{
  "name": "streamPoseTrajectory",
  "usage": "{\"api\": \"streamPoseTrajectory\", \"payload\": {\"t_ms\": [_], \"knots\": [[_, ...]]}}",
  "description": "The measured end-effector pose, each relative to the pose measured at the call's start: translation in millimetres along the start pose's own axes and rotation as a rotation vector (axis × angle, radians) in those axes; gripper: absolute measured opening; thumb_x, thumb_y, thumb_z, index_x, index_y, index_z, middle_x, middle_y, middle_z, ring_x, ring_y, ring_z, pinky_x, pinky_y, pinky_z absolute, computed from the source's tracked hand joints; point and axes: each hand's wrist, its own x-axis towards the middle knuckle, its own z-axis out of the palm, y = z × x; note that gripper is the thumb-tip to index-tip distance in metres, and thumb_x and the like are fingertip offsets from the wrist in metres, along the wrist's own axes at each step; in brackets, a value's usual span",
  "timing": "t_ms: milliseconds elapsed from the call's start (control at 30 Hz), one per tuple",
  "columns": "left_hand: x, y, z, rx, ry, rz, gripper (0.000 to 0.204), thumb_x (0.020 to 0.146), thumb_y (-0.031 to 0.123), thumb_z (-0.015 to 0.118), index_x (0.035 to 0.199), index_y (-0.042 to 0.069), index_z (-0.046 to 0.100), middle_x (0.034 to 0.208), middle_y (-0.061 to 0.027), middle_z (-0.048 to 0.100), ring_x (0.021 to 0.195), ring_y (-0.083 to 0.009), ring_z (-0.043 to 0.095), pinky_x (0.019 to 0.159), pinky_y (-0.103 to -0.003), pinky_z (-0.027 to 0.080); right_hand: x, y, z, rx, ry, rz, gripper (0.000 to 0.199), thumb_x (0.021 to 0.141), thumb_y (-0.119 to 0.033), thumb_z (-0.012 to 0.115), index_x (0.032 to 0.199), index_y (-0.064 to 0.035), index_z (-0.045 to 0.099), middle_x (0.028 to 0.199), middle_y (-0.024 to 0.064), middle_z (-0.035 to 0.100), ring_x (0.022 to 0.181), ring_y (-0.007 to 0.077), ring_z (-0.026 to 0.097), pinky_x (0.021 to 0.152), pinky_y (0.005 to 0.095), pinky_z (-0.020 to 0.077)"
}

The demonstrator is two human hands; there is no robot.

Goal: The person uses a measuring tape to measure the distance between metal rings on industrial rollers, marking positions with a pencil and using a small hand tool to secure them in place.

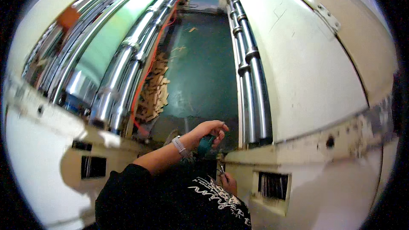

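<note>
Head view shows the left hand (209, 131) pinching a teal object (205, 144) beside the steel rollers (252, 98), while the right hand (228, 183) below grips a small metal tool (223, 169), presumably for adjustment.

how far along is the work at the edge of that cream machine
Nothing looks finished yet. In hand: the left hand grips a small teal object over the gap between the two cream machine housings, while the right hand holds a thin metal tool against the right housing's edge. Left: cardboard scraps lie on the dark green floor below the steel rollers.
</note>
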Motion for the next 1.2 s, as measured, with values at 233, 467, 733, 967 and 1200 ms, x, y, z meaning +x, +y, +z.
{"api": "streamPoseTrajectory", "payload": {"t_ms": [233, 467, 733, 967, 1200], "knots": [[176.8, 110.8, -127.0, 0.231, -0.142, -0.031, 0.032, 0.092, 0.03, 0.039, 0.098, 0.005, 0.058, 0.077, -0.0021, 0.058, 0.068, -0.0118, 0.055, 0.06, -0.025, 0.046, 231.3, 24.0, 40.7, 0.377, -0.112, 0.307, 0.026, 0.092, -0.027, 0.043, 0.089, -0.0023, 0.051, 0.069, 0.0077, 0.053, 0.063, 0.0144, 0.051, 0.059, 0.0326, 0.0424], [242.2, 350.8, -258.0, 0.185, 0.051, -0.011, 0.03, 0.091, 0.028, 0.04, 0.099, 0.002, 0.052, 0.071, -0.0069, 0.057, 0.054, -0.0162, 0.054, 0.046, -0.029, 0.045, 507.7, -177.6, 42.7, 0.117, 0.149, 0.113, 0.018, 0.089, -0.016, 0.047, 0.082, -0.0007, 0.054, 0.062, 0.0037, 0.049, 0.052, 0.0101, 0.044, 0.047, 0.0273, 0.036], [273.9, 548.2, -377.6, -0.005, 0.321, 0.149, 0.036, 0.091, 0.031, 0.04, 0.105, -0.001, 0.047, 0.068, -0.0067, 0.051, 0.049, -0.015, 0.045, 0.041, -0.029, 0.04, 861.9, -365.4, 69.9, 0.691, -0.076, -0.019, 0.012, 0.091, -0.018, 0.044, 0.087, -0.0065, 0.044, 0.059, -0.0033, 0.039, 0.046, 0.0035, 0.033, 0.04, 0.019, 0.0273], [366.1, 685.3, -505.6, -0.226, 0.549, 0.362, 0.027, 0.09, 0.026, 0.044, 0.101, 0.002, 0.051, 0.067, -0.0054, 0.051, 0.05, -0.0122, 0.046, 0.042, -0.024, 0.038, 1134.6, -386.4, 117.7, 0.949, -0.322, 0.015, 0.015, 0.09, -0.017, 0.048, 0.086, -0.0097, 0.035, 0.061, -0.0013, 0.041, 0.046, 0.0037, 0.034, 0.038, 0.0178, 0.0258], [428.1, 767.8, -610.9, -0.299, 0.68, 0.396, 0.03, 0.091, 0.028, 0.042, 0.103, 0.002, 0.05, 0.069, -0.0066, 0.05, 0.048, -0.0133, 0.044, 0.043, -0.025, 0.037, 1334.7, -412.6, 184.6, 0.945, -0.521, 0.139, 0.013, 0.089, -0.016, 0.048, 0.083, -0.0105, 0.038, 0.06, -0.0019, 0.043, 0.045, 0.0036, 0.033, 0.039, 0.0174, 0.0251]]}}
